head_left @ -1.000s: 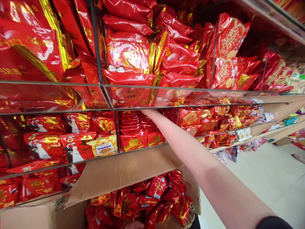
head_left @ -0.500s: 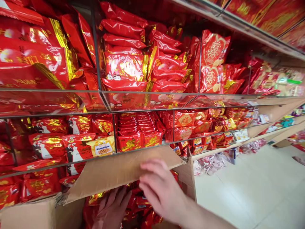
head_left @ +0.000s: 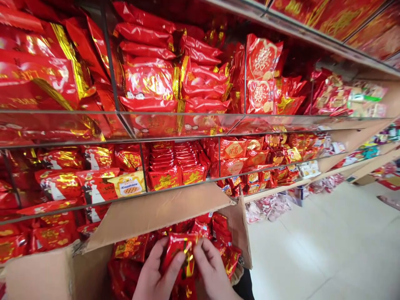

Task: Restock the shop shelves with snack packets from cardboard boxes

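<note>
Between my hands is a small red snack packet (head_left: 183,246) with gold print, held over an open cardboard box (head_left: 156,210). My left hand (head_left: 159,268) is closed on its left side, thumb across the front. At the packet's right end, my right hand (head_left: 210,266) pinches the edge between thumb and fingers. More red packets (head_left: 133,248) lie loose in the box below and behind my hands. The packet's lower part is partly covered by my left thumb.
Shelves with clear dividers (head_left: 142,166) hold rows of red packets just behind the box. A yellow cookie packet (head_left: 129,186) sits on the lower shelf. Plastic-wrapped goods (head_left: 268,207) lie on the tiled floor (head_left: 312,250) at right.
My right hand has come down from the box flap, and my left hand has risen out of the box's contents. Both now hold a red packet. The view has shifted slightly.
</note>
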Demonstrator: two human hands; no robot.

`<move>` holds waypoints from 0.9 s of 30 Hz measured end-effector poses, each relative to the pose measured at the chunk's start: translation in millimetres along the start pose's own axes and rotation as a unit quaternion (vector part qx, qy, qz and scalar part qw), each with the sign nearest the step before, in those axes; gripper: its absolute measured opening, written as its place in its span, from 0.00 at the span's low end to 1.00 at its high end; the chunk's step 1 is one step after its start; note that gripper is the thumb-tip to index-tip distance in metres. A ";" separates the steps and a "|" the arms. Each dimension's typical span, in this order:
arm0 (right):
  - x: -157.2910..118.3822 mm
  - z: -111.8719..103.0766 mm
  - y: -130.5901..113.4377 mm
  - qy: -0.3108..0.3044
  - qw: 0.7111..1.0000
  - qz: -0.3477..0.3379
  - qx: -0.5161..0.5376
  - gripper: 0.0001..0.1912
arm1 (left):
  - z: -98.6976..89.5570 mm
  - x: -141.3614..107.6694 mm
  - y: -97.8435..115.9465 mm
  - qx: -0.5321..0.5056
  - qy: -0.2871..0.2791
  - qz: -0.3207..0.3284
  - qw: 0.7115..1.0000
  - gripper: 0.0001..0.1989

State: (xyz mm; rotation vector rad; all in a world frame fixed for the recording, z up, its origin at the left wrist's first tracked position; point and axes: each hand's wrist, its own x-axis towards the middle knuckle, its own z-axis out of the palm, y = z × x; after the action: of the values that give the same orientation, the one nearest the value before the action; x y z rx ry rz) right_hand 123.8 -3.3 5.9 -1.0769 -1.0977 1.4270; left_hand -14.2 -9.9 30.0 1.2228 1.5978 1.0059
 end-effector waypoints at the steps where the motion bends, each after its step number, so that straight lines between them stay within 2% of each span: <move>1: 1.8 3.1 -10.3 0.025 1.000 -0.008 -0.009 0.17 | 5.0 -3.0 10.1 -0.036 0.010 -0.011 0.999 0.26; 4: 9.0 9.6 -32.0 0.060 0.997 -0.028 -0.047 0.17 | 14.8 -8.5 39.6 -0.100 0.036 -0.019 0.994 0.20; 7: 14.6 14.0 -36.3 0.069 0.993 -0.056 -0.074 0.17 | 20.8 -9.4 51.4 -0.081 0.096 -0.044 0.991 0.17; 11: 17.5 15.6 -26.8 0.119 0.975 -0.131 -0.132 0.14 | 29.0 -7.9 29.8 -0.037 0.179 -0.034 0.983 0.23; 13: 17.8 13.3 -21.4 0.107 0.970 -0.150 -0.158 0.14 | 29.4 -4.8 13.7 -0.026 0.200 -0.030 0.979 0.26; 15: 17.3 8.9 -17.9 0.092 0.969 -0.148 -0.174 0.14 | 24.5 0.6 3.5 -0.004 0.188 -0.013 0.982 0.25; 17: 15.5 3.2 -17.7 0.073 0.973 -0.133 -0.176 0.13 | 14.9 6.6 3.1 0.017 0.154 0.018 0.988 0.22; 18: 14.3 0.3 -19.0 0.057 0.975 -0.128 -0.174 0.13 | 9.6 8.8 6.4 0.029 0.120 0.043 0.991 0.20; 20: 11.7 -3.8 -23.7 0.002 0.979 -0.113 -0.168 0.19 | 1.0 10.0 16.8 0.050 0.039 0.097 0.993 0.17; 22: 9.7 -4.6 -28.8 -0.050 0.982 -0.093 -0.157 0.21 | -1.9 6.8 26.6 0.049 -0.005 0.122 0.991 0.16; 23: 9.2 -3.9 -30.8 -0.051 0.985 -0.084 -0.143 0.18 | -1.3 4.2 29.5 0.029 -0.004 0.114 0.993 0.14; 25: 9.5 -1.8 -33.4 -0.005 0.995 -0.063 -0.081 0.13 | 1.4 -1.1 30.7 -0.042 0.010 0.059 0.997 0.15; 27: 11.6 -2.2 -36.6 0.040 0.999 -0.036 -0.004 0.13 | 1.3 -3.3 28.0 -0.089 -0.039 0.009 0.995 0.20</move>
State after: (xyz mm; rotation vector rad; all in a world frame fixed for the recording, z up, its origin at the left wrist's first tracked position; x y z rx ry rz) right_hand 131.4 11.7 40.4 -1.0795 -1.0753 1.3138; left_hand -4.7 -7.6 56.5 1.1427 1.4067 1.0742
